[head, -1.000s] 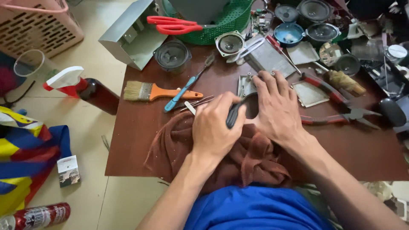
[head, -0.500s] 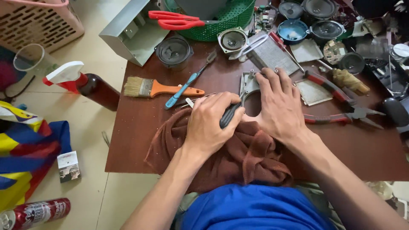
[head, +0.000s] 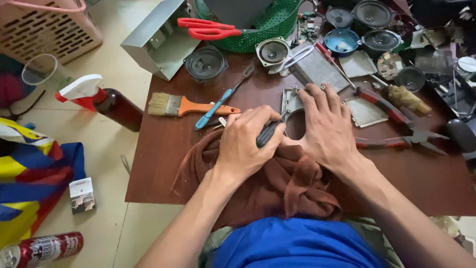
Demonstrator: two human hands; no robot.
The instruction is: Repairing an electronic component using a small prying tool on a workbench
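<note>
Just right of the frame's centre, the left hand (head: pixel 245 144) is wrapped around a dark-handled screwdriver (head: pixel 269 133), while the right hand (head: pixel 327 126) lies spread, pressing down a grey plate (head: pixel 292 99). Should the tip slip, it could jab those fingers. Lower left: a small white box (head: pixel 82 194) and a red can (head: pixel 37 249).

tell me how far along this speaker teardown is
Done: several loose speakers and grey plates already lie spread over the table. In hand: the left hand grips a dark-handled screwdriver while the right hand presses a grey frame down by the brown cloth. Left: the frame is not yet set aside; what holds it is hidden.
</note>
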